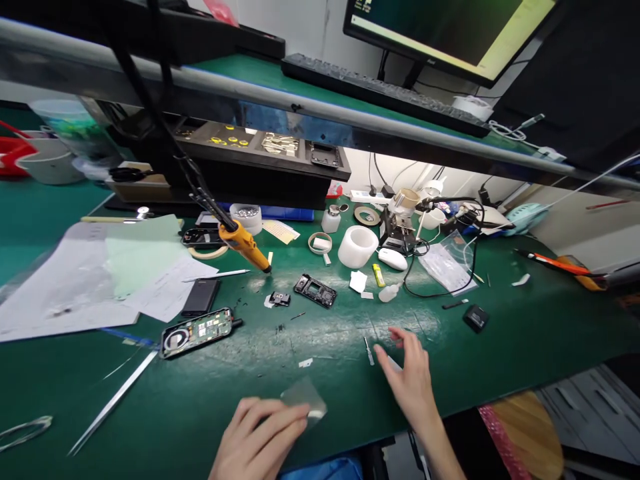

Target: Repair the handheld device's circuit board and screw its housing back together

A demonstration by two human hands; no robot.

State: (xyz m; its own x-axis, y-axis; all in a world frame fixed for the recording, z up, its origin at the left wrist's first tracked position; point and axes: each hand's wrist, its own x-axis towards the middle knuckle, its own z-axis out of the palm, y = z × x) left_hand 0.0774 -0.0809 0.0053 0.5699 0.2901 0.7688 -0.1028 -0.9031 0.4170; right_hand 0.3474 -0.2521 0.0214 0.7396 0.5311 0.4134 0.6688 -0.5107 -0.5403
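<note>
Film pickup: keep it flat, clear the small parts first

Left hand (260,437) pinches a small clear film piece (305,398) at the near edge of the desk (500,333), fingers closed on its lower edge, film tilted up off the mat. Right hand (413,380) lies spread and empty, fingertips on the mat just beside a small metal pin (369,350) and a white scrap partly hidden under the fingers.

How we'd judge the step:
- Film is thin and looks floppy. We hold it by the edge only, no pads on the face, or it smudges.
- We keep the right hand low and flat; the pin is near enough to get flicked off the desk.
- White fleck (305,363) sits between the two hands. We clear it before the film goes down anywhere near, or it ends up trapped under it.
- Opened phone (196,331) with its coil showing lies well to the left, black frame part (315,291) and a small black module (279,299) further back. All well apart from both hands, so no reach conflict.
- Tweezers (113,402) lie at the left of the left hand, within reach. Better than fingers for the pin, we reckon.
- Orange screwdriver (246,245) hangs on its arm above the back parts; not in our way.

Can't tell whether the film has a liner on it.
</note>
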